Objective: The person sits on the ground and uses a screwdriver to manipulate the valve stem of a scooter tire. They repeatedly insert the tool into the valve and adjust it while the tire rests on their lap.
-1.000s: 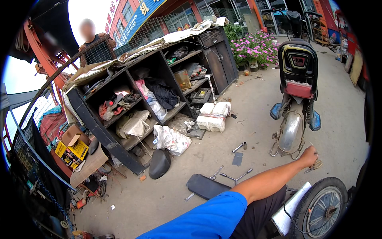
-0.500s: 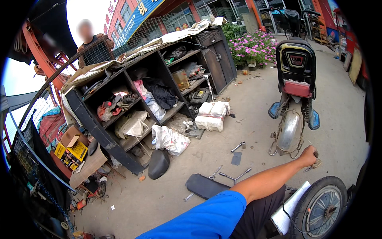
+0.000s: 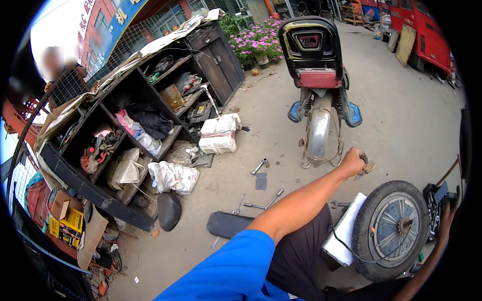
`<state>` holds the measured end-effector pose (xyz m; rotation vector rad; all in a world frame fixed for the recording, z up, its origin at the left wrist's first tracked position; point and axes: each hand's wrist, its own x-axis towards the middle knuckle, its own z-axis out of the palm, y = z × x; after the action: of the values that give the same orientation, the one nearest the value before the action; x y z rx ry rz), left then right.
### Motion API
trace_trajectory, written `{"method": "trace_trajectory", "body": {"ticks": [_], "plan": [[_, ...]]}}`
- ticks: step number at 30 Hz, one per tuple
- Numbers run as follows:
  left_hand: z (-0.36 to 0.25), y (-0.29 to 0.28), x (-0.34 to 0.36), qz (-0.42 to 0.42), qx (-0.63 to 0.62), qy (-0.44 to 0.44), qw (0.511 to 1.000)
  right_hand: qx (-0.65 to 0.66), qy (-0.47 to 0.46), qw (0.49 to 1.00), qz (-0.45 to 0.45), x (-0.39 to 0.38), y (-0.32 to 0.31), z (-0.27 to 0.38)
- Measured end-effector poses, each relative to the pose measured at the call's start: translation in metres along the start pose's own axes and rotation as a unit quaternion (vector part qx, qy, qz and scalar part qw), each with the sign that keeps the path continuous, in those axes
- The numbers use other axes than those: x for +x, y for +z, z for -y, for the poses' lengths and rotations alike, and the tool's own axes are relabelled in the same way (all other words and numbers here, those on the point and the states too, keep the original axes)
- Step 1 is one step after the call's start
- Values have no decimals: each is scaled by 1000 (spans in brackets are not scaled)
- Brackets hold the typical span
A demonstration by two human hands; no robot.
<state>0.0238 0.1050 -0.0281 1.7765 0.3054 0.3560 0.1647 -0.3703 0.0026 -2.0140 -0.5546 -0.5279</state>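
Note:
My left arm reaches across to the right in a blue sleeve, and its hand (image 3: 353,161) is closed around what look like pliers (image 3: 369,169), jaws outward. Just below lies a motor wheel with a black tyre (image 3: 362,241) and grey hub (image 3: 394,224); a thin black cable loops across it. Beside it is a white-topped block (image 3: 346,232). At the far right rim my right hand (image 3: 453,199) is dark and partly cut off, close to a black tool case (image 3: 433,208); its fingers cannot be made out. An open-ended wrench (image 3: 339,204) lies between block and left hand.
A scooter (image 3: 310,52) without its rear wheel stands ahead. On the ground lie a black seat pad (image 3: 227,224), a three-armed socket wrench (image 3: 264,205) and a saddle (image 3: 169,211). Dark shelves (image 3: 103,200) stand left, with a person (image 3: 68,83) behind. A red vehicle (image 3: 432,37) is far right.
The view has swung right, so the scene shifts left. My right forearm and the tool case have come into sight at the right. The left hand still holds the pliers.

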Motion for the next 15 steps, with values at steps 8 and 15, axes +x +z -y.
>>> {"method": "trace_trajectory", "body": {"ticks": [8, 15], "plan": [[-13, -25, -18, 12, 9, -67, 998, -19, 27, 999, -28, -7, 21, 108], [-17, -15, -14, 40, 21, -93, 995, -36, 18, 998, -42, -13, 13, 97]]}}
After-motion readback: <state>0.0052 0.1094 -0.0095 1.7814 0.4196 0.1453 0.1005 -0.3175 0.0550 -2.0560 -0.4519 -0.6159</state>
